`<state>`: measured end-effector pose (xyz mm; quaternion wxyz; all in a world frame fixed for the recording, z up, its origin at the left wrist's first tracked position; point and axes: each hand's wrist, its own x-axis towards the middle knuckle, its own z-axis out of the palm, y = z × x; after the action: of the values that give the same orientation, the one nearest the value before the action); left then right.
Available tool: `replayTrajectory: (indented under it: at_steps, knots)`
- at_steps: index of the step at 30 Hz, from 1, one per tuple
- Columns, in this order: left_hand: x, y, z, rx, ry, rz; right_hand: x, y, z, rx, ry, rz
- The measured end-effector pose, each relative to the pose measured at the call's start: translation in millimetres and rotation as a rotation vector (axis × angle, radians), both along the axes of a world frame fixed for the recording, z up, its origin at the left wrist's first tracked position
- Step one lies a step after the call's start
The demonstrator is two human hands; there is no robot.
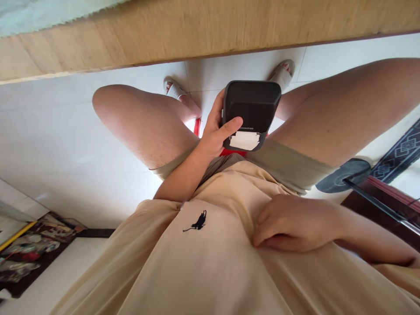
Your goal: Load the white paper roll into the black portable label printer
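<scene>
My left hand [220, 129] is wrapped round a black label printer [252, 105] above my lap, its thumb across the top face. The printer is a boxy handheld device with rounded corners, small pale lettering and a torn-edged white sticker [246, 141] at its near end. My left fingers are mostly hidden beneath it. My right hand [292, 223] rests against the front of my tan shirt [210, 267], its fingers curled and pressed together. Whether they pinch the cloth or hold something small cannot be seen.
A wooden table edge [210, 28] crosses the top, with pale cloth [49, 13] at its left corner. Below are a tiled floor [59, 131], my slippered feet and part of a red seat [232, 152]. At right stands a round dark base [344, 175] with a pole.
</scene>
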<state>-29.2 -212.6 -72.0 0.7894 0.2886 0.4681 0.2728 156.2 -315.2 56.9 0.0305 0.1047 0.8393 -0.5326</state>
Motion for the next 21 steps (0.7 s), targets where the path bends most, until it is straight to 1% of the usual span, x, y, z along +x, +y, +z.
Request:
replayTrajectory:
  at_steps: [2, 3, 5, 6, 9, 11, 14, 17, 21]
  knots:
    - [0.8, 0.2, -0.2, -0.004, 0.0, -0.001, -14.9, -9.8, 3.3, -0.192, -0.034, 0.11]
    - [0.8, 0.1, -0.3, -0.004, -0.001, -0.001, -21.4, -13.0, 3.1, -0.243, -0.075, 0.129]
    - [0.5, -0.5, -0.6, 0.001, -0.006, -0.002, -31.0, -15.8, 1.0, -0.293, -0.132, 0.16]
    - [0.3, -0.9, -0.7, 0.004, -0.011, -0.004, -34.2, -15.9, -0.2, -0.318, -0.125, 0.194]
    - [0.0, -2.4, -0.9, 0.009, -0.028, -0.008, -38.7, -13.7, -1.4, -0.397, -0.05, 0.346]
    - [0.1, -3.2, -0.7, 0.008, -0.035, -0.006, -37.8, -11.5, 1.5, -0.416, -0.07, 0.411]
    - [0.1, -3.7, 0.2, 0.003, -0.043, 0.003, -28.6, -6.6, 11.1, -0.411, -0.185, 0.441]
    - [0.0, -3.2, 1.4, -0.001, -0.049, 0.009, -10.3, -1.6, 20.1, -0.414, -0.275, 0.454]
    - [0.3, -2.3, 2.7, -0.004, -0.053, 0.004, 8.7, -4.5, 21.5, -0.416, -0.316, 0.387]
